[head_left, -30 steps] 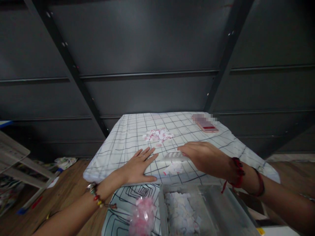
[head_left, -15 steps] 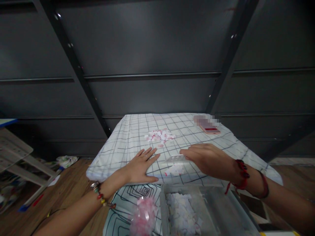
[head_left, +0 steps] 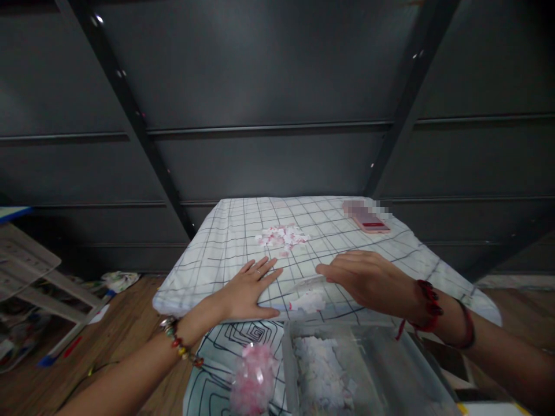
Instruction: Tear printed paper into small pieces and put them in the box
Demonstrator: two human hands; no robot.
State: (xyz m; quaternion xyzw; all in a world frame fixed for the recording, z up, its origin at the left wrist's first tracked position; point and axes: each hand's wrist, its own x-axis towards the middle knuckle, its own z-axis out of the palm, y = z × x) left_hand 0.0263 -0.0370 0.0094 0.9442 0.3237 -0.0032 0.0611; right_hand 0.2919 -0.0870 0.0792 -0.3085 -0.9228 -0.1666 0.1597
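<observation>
My left hand [head_left: 251,292] lies flat on the white checked cloth [head_left: 234,225], fingers spread, holding nothing. A thin clear plastic piece [head_left: 310,283], blurred and partly see-through, is gripped by my right hand [head_left: 368,283], whose fingers are mostly hidden behind its back. Just below the plastic, a small bunch of paper scraps [head_left: 310,301] sits at the near table edge. Farther back lies a pile of white and pink paper scraps [head_left: 281,236]. Below the edge stands a grey see-through box [head_left: 289,370] with many white scraps [head_left: 323,370] in its left part.
A pink-edged phone [head_left: 375,224] rests at the table's back right. Left of the box is a clear bag with pink contents [head_left: 254,378], on a patterned cloth [head_left: 208,375]. Dark panels [head_left: 269,162] close off the back. A shelf-like stand [head_left: 39,277] is at the left.
The plastic piece in my right hand has tilted flatter, and the scraps below it have shifted slightly towards the edge. My left hand stays in place. The view has shifted slightly.
</observation>
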